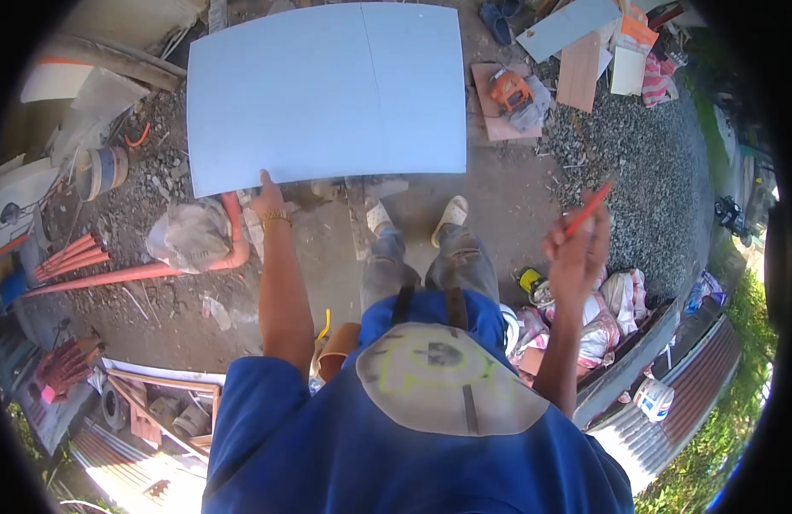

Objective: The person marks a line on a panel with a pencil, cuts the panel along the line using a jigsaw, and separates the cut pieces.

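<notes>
Head view: the pale sheet (285, 94) lies in front of my feet, its near edge just beyond my sandals (450, 218); one thin dark line (370, 47) starts at its far edge and runs towards me, fading so that I cannot tell whether it reaches the near edge; that much looks done, while the sheet seems to be in one piece, with no cut that I can see along the line; my left hand (267, 204) is at the near edge, thumb over the top, the other fingers hidden, so I cannot tell whether they grip or merely steady it; my right hand (576, 248) is pinched round a red pencil-like stick (590, 208), raised well apart from the sheet; the orange tool (509, 88) sits untouched on a small board (496, 128) to the right.
</notes>
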Demonstrator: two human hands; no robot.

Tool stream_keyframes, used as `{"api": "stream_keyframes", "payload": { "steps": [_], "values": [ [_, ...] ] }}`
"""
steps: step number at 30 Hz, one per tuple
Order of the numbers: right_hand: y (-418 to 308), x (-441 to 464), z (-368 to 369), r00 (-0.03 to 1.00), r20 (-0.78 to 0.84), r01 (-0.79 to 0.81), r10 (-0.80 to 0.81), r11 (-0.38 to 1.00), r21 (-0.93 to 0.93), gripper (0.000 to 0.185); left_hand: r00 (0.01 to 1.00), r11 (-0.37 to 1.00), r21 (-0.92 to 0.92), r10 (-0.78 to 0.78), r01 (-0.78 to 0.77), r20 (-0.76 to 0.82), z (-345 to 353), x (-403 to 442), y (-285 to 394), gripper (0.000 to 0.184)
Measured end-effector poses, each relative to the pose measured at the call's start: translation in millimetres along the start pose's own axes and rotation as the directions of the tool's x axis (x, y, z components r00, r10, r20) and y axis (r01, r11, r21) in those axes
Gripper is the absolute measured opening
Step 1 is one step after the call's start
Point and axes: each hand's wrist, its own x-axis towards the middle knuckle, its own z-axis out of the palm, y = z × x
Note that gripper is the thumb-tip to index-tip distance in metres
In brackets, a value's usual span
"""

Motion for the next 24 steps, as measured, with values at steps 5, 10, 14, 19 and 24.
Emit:
{"api": "stream_keyframes", "payload": {
  "steps": [5,10,14,19,24],
  "values": [
    [-168.5,-33.9,-21.7,0.846,0.493,-0.150,-0.203,0.796,0.587,0.035,0.782,0.749,0.237,0.617,-0.619,0.090,-14.9,-24.0,-108.5,0.075],
    [-168.3,-45.2,-84.0,0.643,0.321,0.144,-0.696,0.521,0.841,0.023,0.591,0.619,0.312,0.312,-0.721,0.744,-65.0,-78.1,-170.1,0.073],
    [-159.9,-42.7,-141.3,0.530,0.263,0.118,-0.806,0.377,0.919,0.019,0.546,0.572,0.338,0.239,-0.747,0.803,-53.9,-75.2,-232.0,0.063],
    [-157.1,-13.9,-180.1,0.388,0.372,0.006,-0.843,0.406,0.914,0.013,0.662,0.514,0.489,0.229,-0.705,0.714,-57.7,-133.0,-222.8,0.063],
    [-161.5,1.3,-214.8,0.294,0.484,-0.086,-0.824,0.481,0.872,0.011,0.615,0.577,0.363,0.328,-0.731,0.717,-50.0,-173.7,-213.7,0.066]
  ]
}}
